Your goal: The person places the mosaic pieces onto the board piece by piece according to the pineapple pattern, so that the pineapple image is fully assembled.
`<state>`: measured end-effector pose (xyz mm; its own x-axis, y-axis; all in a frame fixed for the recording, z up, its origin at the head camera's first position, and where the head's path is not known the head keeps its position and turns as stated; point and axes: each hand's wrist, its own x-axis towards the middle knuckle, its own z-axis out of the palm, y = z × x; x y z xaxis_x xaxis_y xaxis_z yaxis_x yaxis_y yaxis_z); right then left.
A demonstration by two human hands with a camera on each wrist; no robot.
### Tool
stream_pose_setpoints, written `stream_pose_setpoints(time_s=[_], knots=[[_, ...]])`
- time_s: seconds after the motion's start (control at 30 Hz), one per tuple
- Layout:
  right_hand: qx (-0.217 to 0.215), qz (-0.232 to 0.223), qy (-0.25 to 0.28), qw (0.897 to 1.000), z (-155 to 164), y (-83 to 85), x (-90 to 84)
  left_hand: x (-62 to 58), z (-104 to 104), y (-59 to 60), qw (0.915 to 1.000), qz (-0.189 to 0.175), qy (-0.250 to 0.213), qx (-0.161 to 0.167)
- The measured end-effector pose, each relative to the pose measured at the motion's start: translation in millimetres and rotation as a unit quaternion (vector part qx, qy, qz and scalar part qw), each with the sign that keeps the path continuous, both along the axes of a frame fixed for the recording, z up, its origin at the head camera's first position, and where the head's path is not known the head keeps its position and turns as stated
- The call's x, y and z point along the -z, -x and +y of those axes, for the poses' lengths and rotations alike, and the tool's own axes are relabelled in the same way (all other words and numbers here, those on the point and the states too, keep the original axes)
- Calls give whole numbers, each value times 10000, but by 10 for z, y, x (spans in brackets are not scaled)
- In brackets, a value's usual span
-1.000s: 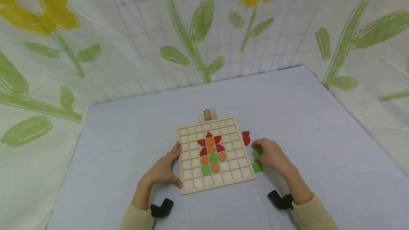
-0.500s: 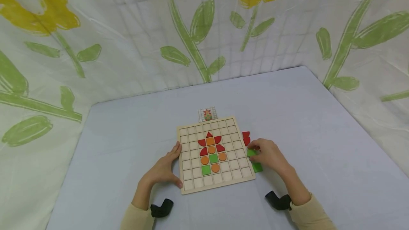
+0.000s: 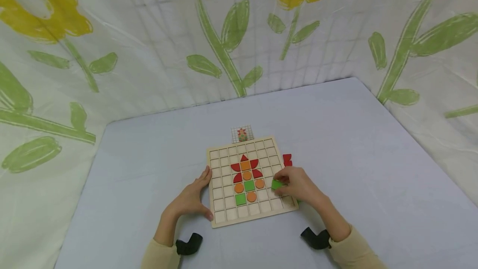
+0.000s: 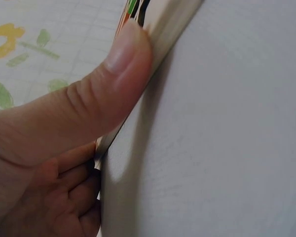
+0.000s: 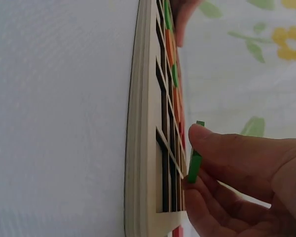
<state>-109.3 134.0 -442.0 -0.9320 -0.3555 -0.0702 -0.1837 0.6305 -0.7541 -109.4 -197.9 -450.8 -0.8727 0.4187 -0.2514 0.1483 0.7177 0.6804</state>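
Note:
A wooden grid board (image 3: pixel 222 152) lies on the table, with red, orange and green pieces set in its middle cells. Along its left rim rests my left hand (image 3: pixel 192 196), fingers spread along the side and thumb at the near corner; in the left wrist view that thumb (image 4: pixel 123 59) touches the rim. Over the board's right-hand cells, my right hand (image 3: pixel 298 185) pinches a green square tile (image 3: pixel 276 184) between thumb and fingers. The right wrist view shows this tile (image 5: pixel 195 160) edge-on, held above the grid.
Beyond the board's far edge lies a small pattern card (image 3: pixel 242 133) printed with a similar figure. Red pieces (image 3: pixel 287 160) sit beside the right rim. Another green piece (image 3: pixel 299 201) is mostly hidden under my right hand. A flower-print cloth (image 3: pixel 149 45) hangs behind the table.
My right hand has moved left with the green square tile, from the table beside the board to above its right-hand cells. The left hand has stayed at the left rim.

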Motion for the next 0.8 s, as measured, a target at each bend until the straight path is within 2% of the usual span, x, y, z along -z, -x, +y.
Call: stream_pose_setpoints(time_s=[0.47, 0.67, 0.8], knots=[[-358, 27, -77, 9993, -201, -34, 29, 23, -10, 0, 10000, 39, -43, 15], [-688, 325, 3, 9971, -247, -67, 57, 13, -5, -2, 10000, 62, -40, 45], [-729, 303, 45, 9969, -276, -65, 64, 6, -2, -2, 10000, 61, -30, 40]])
